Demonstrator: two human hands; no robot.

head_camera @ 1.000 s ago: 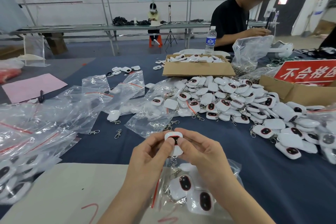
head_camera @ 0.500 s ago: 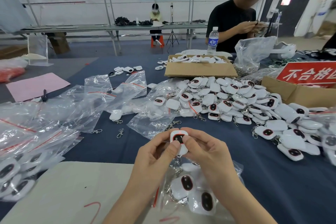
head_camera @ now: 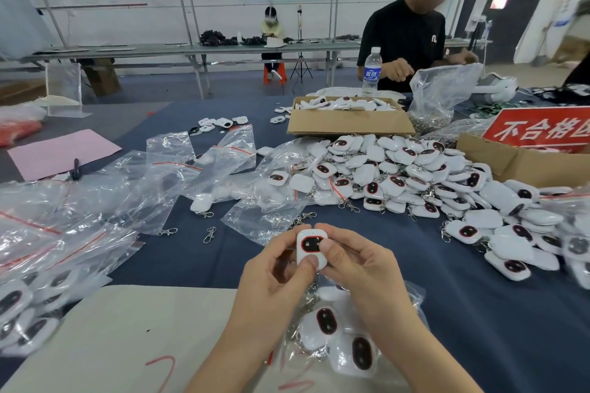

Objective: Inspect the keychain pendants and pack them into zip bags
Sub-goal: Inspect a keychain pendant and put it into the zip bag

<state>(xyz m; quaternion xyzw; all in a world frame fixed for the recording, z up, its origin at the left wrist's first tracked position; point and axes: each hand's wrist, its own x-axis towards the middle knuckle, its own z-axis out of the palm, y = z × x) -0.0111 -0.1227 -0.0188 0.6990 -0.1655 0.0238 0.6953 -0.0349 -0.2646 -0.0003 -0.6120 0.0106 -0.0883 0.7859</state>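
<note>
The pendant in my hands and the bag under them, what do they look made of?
Pendant: probably glossy white moulded plastic, judging by its smooth rounded shell; the dark oval inset has a red rim. Zip bag: thin clear plastic film, crinkled and glinting, with pendants showing through it.

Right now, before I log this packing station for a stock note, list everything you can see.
held pendant: one, white with red-rimmed dark window, front centre
pendant pile: many, white, right on the blue cloth
filled zip bag: one, clear, below the held pendant
empty zip bags: many, clear, left
cardboard boxes: two, brown, far centre and far right
water bottle: one, clear, behind the centre box
red sign: one, right edge
pink sheet: one, left
left hand: pinches held pendant
right hand: pinches held pendant
</note>
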